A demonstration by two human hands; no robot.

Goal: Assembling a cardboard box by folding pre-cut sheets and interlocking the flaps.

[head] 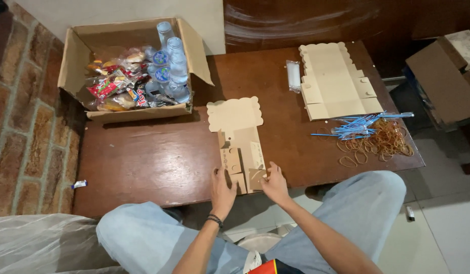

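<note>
The left hand (222,190) and the right hand (274,183) both pinched the near end of one flat cardboard box blank (237,137), which lay on the brown table (143,162) at its front edge. Farther right lay one stack of blanks (336,83), a bundle of blue straws (359,126) and a pile of rubber bands (382,142). One open carton (77,50) held several water bottles (171,66) and snacks (113,86).
</note>
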